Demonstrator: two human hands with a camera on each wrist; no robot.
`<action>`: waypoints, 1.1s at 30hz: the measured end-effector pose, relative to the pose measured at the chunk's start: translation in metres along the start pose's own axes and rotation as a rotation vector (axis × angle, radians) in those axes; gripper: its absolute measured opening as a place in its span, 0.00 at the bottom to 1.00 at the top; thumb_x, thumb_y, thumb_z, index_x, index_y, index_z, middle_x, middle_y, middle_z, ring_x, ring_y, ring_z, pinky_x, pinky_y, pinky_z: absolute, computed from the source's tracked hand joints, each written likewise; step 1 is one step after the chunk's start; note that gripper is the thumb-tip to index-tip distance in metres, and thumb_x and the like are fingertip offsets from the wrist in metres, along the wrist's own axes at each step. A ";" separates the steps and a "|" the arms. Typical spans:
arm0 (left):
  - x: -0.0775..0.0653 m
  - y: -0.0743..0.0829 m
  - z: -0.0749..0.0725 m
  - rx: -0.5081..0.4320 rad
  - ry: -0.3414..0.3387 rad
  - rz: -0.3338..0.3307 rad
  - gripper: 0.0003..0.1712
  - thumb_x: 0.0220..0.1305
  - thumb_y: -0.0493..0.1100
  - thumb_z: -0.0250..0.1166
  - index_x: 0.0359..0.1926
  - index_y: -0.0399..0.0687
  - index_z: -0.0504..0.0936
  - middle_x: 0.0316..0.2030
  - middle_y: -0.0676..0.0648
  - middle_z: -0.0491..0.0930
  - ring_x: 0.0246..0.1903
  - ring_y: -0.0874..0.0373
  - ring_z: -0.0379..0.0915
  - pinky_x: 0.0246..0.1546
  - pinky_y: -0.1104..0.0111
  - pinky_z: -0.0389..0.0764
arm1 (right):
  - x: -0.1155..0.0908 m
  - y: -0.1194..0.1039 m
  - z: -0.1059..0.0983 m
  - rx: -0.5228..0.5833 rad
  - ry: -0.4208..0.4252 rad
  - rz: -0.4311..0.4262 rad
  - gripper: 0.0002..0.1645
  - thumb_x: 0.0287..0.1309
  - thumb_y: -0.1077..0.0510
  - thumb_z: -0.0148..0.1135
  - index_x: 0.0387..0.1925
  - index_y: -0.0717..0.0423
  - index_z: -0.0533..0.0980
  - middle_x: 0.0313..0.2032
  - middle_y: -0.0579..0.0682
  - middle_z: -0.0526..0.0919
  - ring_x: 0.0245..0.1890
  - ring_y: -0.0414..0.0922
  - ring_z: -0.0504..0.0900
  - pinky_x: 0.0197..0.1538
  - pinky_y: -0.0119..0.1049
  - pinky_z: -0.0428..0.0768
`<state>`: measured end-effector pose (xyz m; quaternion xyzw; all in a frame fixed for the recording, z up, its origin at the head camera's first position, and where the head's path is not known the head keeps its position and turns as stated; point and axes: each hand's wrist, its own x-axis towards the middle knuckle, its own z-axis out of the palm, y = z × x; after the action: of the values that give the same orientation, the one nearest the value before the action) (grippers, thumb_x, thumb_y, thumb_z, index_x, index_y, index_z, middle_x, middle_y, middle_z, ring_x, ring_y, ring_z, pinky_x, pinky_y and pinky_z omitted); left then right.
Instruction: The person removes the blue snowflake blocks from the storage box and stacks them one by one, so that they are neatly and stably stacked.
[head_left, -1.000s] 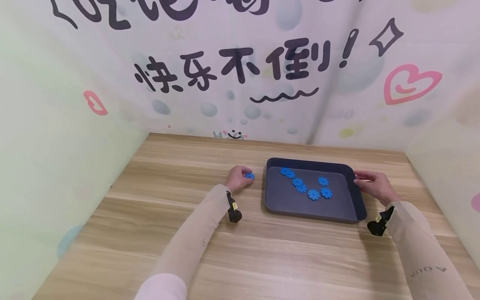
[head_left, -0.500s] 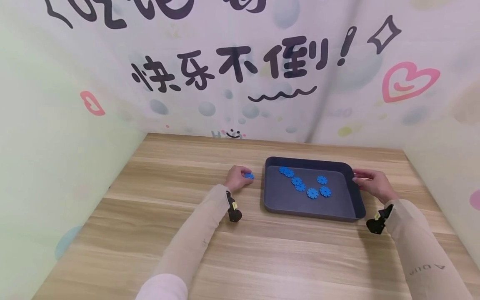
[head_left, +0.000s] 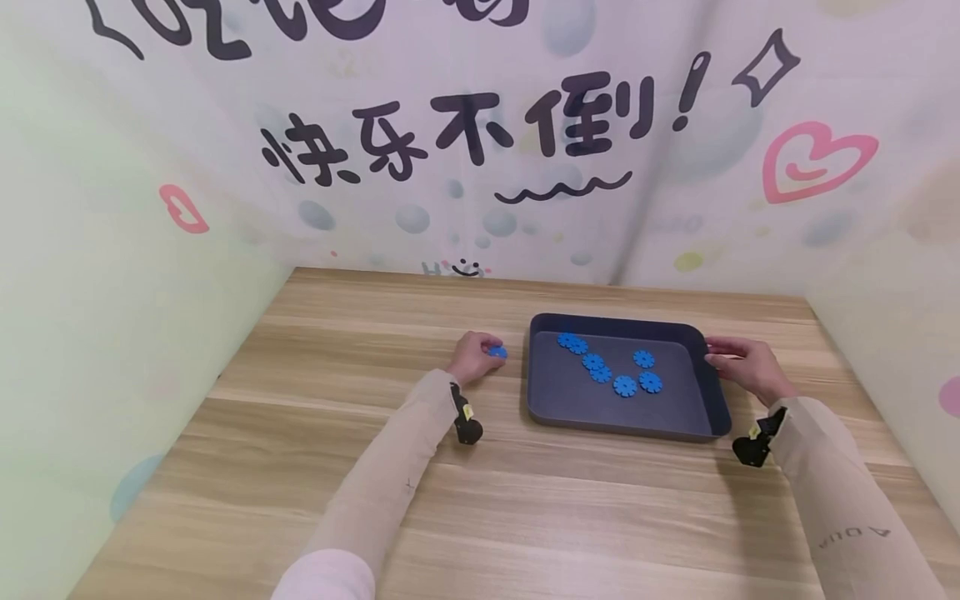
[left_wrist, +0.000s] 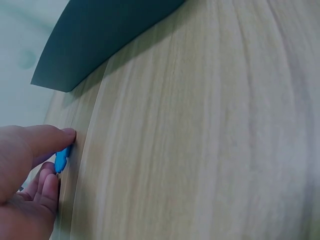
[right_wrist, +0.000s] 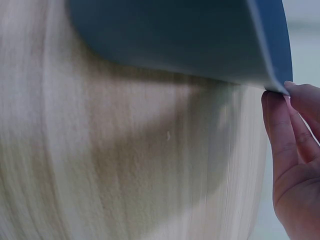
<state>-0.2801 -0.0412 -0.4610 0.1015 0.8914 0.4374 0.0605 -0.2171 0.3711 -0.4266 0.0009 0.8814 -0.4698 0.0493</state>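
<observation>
Left of the tray, my left hand [head_left: 471, 358] pinches a small blue notched plastic disc [head_left: 498, 352] between thumb and fingers. Close to the tabletop in the left wrist view, the same disc [left_wrist: 61, 161] shows edge-on, partly covered by the fingers. My right hand [head_left: 752, 368] holds the right rim of a dark grey rectangular tray [head_left: 622, 424]. The right wrist view has the thumb on one side of the tray wall [right_wrist: 180, 45] and fingers on the other. Several matching blue discs [head_left: 625, 387] lie flat inside the tray, some overlapping in pairs.
The tray stands on a wood-grain table [head_left: 360, 350]. A printed cloth [head_left: 420, 218] with writing hangs behind the table's back edge, and pale walls stand at both sides. Each wrist carries a small black camera [head_left: 468, 423].
The head view shifts slightly. Both hands keep their places, the left with the disc and the right at the tray rim.
</observation>
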 end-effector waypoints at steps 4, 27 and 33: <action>0.000 0.000 -0.001 -0.007 0.003 -0.019 0.19 0.46 0.33 0.67 0.43 0.34 0.79 0.39 0.40 0.78 0.40 0.52 0.72 0.42 0.67 0.72 | 0.001 0.002 0.000 -0.001 0.003 -0.004 0.30 0.58 0.59 0.54 0.56 0.76 0.60 0.51 0.75 0.65 0.31 0.22 0.72 0.35 0.25 0.76; -0.009 0.031 -0.009 -0.163 -0.023 0.089 0.19 0.51 0.34 0.63 0.47 0.35 0.76 0.45 0.37 0.75 0.43 0.46 0.69 0.42 0.65 0.70 | 0.000 0.003 0.000 0.003 0.009 -0.029 0.29 0.59 0.60 0.53 0.55 0.77 0.60 0.50 0.76 0.65 0.31 0.23 0.72 0.35 0.25 0.76; -0.010 0.056 0.003 -0.178 -0.064 0.119 0.18 0.52 0.35 0.64 0.46 0.36 0.78 0.45 0.39 0.76 0.43 0.48 0.70 0.42 0.68 0.71 | 0.002 0.008 -0.001 0.020 0.009 -0.023 0.31 0.58 0.58 0.54 0.56 0.76 0.60 0.48 0.69 0.71 0.31 0.23 0.72 0.35 0.25 0.76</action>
<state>-0.2621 -0.0080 -0.4180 0.1626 0.8390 0.5142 0.0718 -0.2192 0.3757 -0.4329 -0.0066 0.8768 -0.4792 0.0401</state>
